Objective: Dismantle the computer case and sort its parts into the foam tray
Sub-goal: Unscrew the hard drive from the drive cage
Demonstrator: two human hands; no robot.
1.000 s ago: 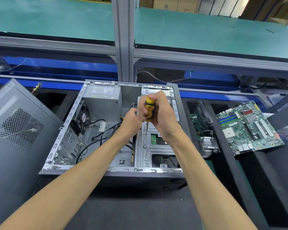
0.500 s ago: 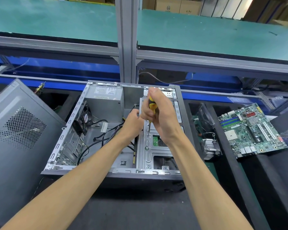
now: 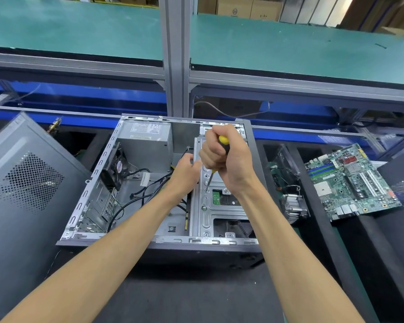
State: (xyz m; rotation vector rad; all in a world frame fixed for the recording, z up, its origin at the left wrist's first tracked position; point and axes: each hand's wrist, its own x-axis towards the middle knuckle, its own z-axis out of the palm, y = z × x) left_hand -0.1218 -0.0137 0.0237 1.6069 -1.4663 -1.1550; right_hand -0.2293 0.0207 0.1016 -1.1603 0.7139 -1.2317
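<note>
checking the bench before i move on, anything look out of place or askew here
Only the motherboard stands out: it lies tilted across the black foam tray dividers on the right instead of seated in a compartment. The removed side panel leans at a slant on the left. No visible damage or spills.

Nothing's reading clearly here — the white label (image 3: 144, 127) on the power supply (image 3: 147, 148) is showing rows of print too small to make out. A cardboard box (image 3: 233, 9) at the back is carrying a round logo w/ illegible lettering, and the fan sticker (image 3: 119, 166) is blurring out too.
</note>
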